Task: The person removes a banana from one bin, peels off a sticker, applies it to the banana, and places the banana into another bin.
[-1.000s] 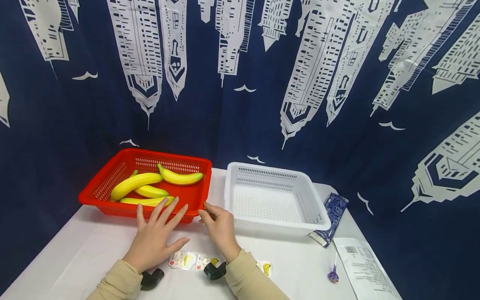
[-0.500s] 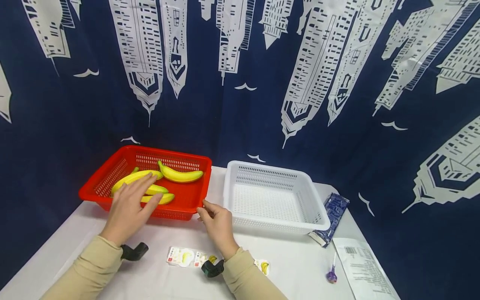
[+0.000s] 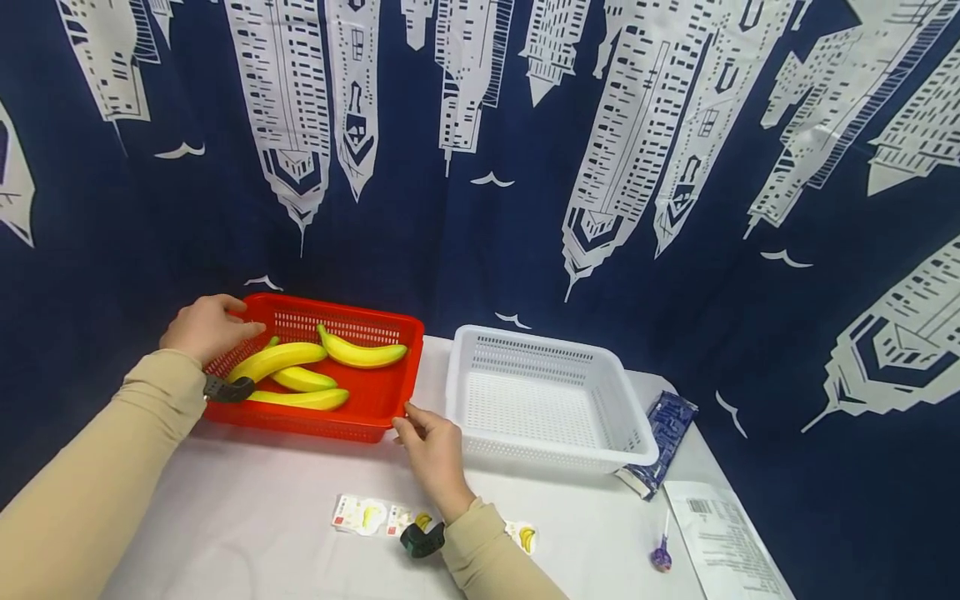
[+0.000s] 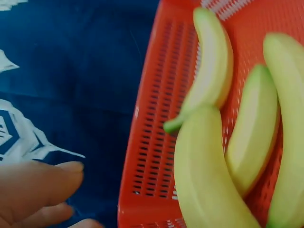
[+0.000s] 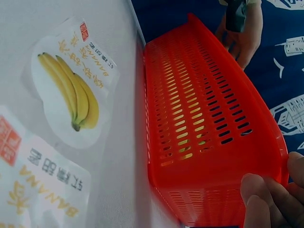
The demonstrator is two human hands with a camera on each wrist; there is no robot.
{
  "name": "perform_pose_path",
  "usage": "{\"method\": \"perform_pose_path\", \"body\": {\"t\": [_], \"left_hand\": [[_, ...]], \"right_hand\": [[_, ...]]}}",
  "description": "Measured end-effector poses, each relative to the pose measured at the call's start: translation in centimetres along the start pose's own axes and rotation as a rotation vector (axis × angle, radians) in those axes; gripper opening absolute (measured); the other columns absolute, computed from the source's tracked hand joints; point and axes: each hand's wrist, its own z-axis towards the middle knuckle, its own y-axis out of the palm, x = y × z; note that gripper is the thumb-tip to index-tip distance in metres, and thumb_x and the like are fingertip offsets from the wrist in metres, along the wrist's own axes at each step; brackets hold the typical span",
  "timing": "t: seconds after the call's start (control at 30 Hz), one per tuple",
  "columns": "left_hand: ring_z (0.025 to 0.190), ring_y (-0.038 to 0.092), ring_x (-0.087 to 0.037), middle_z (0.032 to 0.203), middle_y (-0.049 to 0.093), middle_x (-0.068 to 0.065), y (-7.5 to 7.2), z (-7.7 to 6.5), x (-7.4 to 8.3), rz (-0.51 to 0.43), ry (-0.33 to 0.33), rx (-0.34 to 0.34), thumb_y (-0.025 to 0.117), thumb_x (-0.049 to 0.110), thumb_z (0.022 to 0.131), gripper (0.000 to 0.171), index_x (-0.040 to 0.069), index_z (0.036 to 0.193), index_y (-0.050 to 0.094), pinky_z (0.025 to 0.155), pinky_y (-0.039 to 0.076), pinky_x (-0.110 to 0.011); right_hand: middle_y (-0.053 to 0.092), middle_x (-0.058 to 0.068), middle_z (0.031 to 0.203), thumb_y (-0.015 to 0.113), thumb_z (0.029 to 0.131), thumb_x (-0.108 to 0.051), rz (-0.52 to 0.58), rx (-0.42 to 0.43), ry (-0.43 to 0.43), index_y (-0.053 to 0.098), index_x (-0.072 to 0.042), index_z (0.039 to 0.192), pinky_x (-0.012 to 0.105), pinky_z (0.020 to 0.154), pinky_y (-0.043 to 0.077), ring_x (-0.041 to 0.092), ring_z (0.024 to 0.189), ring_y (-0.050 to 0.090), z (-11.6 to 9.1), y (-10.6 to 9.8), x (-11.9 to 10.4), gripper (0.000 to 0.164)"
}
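Note:
Several yellow bananas with green tips lie in a red plastic basket (image 3: 382,402); the nearest-lying large banana (image 4: 204,166) rests across others. At the basket's front right corner, my right hand (image 3: 435,457) pinches the rim between thumb and fingers. In the right wrist view, its fingertips (image 5: 255,186) sit on that red rim. My left hand (image 3: 204,327) is at the basket's left side near the back corner, holding nothing. Its loosely bent fingers (image 4: 61,176) appear beside the basket's left rim, with a gap, in the left wrist view.
A white plastic basket (image 3: 536,404) stands right of the red one. Banana stickers (image 3: 360,514) lie on the white table in front. Further right are a blue packet (image 3: 666,433), a purple lollipop (image 3: 661,557) and a printed white sheet (image 3: 723,533). A dark blue patterned curtain (image 3: 480,250) hangs behind.
My left hand has moved from the front of the red basket leftward and away to its back left side. My right hand has stayed at the front right corner.

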Motion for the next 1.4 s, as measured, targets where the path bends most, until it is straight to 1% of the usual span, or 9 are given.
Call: {"method": "perform_pose_path", "body": {"t": [0.13, 0.27, 0.37, 0.5, 0.6, 0.83, 0.97, 1.1, 1.4], "left_hand": [[0.105, 0.053, -0.047, 0.124, 0.061, -0.030, 0.2, 1.8, -0.4, 0.039, 0.006, -0.067, 0.075, 0.040, 0.091, 0.059, -0.005, 0.127, 0.061, 0.080, 0.049, -0.061], [0.084, 0.059, -0.035, 0.091, 0.067, -0.018, 1.2, 2.5, -1.1, 0.051, -0.007, -0.133, 0.077, 0.027, 0.089, 0.036, -0.003, 0.106, 0.068, 0.068, 0.050, -0.045], [0.074, 0.060, -0.028, 0.080, 0.065, -0.011, 2.0, 2.6, -2.0, 0.040, -0.020, -0.197, 0.078, 0.025, 0.087, 0.037, -0.005, 0.106, 0.066, 0.065, 0.049, -0.038], [0.075, 0.061, -0.027, 0.083, 0.068, -0.010, 2.9, 2.7, -3.4, 0.074, 0.008, -0.231, 0.081, 0.028, 0.081, 0.048, -0.007, 0.110, 0.066, 0.065, 0.048, -0.035], [0.079, 0.060, -0.028, 0.085, 0.068, -0.011, 3.3, 2.8, -4.1, 0.100, 0.022, -0.245, 0.081, 0.030, 0.078, 0.050, -0.007, 0.109, 0.068, 0.067, 0.048, -0.036], [0.083, 0.058, -0.032, 0.090, 0.067, -0.016, 3.5, 3.3, -4.2, 0.112, 0.032, -0.266, 0.085, 0.025, 0.073, 0.054, -0.012, 0.107, 0.066, 0.073, 0.049, -0.040], [0.082, 0.057, -0.031, 0.086, 0.066, -0.015, 3.4, 3.2, -4.1, 0.106, 0.013, -0.277, 0.083, 0.023, 0.076, 0.047, -0.010, 0.103, 0.066, 0.074, 0.049, -0.039], [0.082, 0.058, -0.031, 0.085, 0.065, -0.014, 3.3, 3.0, -3.9, 0.096, -0.008, -0.285, 0.081, 0.026, 0.079, 0.046, -0.010, 0.104, 0.066, 0.073, 0.050, -0.039], [0.073, 0.057, -0.025, 0.072, 0.061, -0.006, 3.2, 2.8, -3.6, 0.111, 0.021, -0.267, 0.076, 0.034, 0.086, 0.038, -0.003, 0.091, 0.074, 0.064, 0.044, -0.032]], "right_hand": [[0.080, 0.010, 0.093, 0.076, 0.093, -0.010, -0.002, 0.005, -0.001, 0.070, 0.005, 0.126, 0.019, 0.066, 0.058, 0.017, 0.069, 0.074, 0.0, -0.2, 0.1, 0.036], [0.079, 0.010, 0.092, 0.076, 0.093, -0.009, -0.009, 0.011, -0.019, 0.071, 0.005, 0.124, 0.020, 0.065, 0.058, 0.015, 0.068, 0.073, 0.0, -0.3, 0.2, 0.035], [0.079, 0.010, 0.093, 0.076, 0.093, -0.009, -0.001, 0.006, -0.021, 0.071, 0.005, 0.124, 0.020, 0.065, 0.058, 0.011, 0.067, 0.072, 0.0, -0.2, 0.3, 0.035], [0.079, 0.010, 0.095, 0.076, 0.093, -0.010, 0.013, -0.009, -0.011, 0.070, 0.005, 0.126, 0.019, 0.067, 0.058, 0.007, 0.068, 0.071, 0.0, -0.1, 0.3, 0.036], [0.079, 0.010, 0.094, 0.076, 0.093, -0.010, 0.009, -0.010, -0.010, 0.070, 0.005, 0.126, 0.020, 0.066, 0.058, 0.008, 0.068, 0.071, 0.0, 0.0, 0.3, 0.036], [0.079, 0.009, 0.094, 0.077, 0.093, -0.010, -0.012, -0.004, -0.004, 0.071, 0.003, 0.126, 0.019, 0.066, 0.057, 0.005, 0.067, 0.070, 0.1, -0.1, 0.3, 0.036], [0.079, 0.009, 0.094, 0.077, 0.093, -0.010, -0.011, -0.005, -0.008, 0.071, 0.004, 0.126, 0.019, 0.066, 0.057, 0.004, 0.067, 0.070, 0.1, -0.1, 0.3, 0.036], [0.079, 0.010, 0.094, 0.076, 0.093, -0.010, -0.011, -0.004, -0.011, 0.071, 0.004, 0.126, 0.019, 0.066, 0.058, 0.004, 0.067, 0.069, 0.1, -0.1, 0.3, 0.036], [0.079, 0.009, 0.095, 0.076, 0.093, -0.010, -0.011, -0.003, -0.011, 0.071, 0.004, 0.125, 0.019, 0.067, 0.058, 0.005, 0.068, 0.070, 0.0, -0.1, 0.3, 0.035]]}}
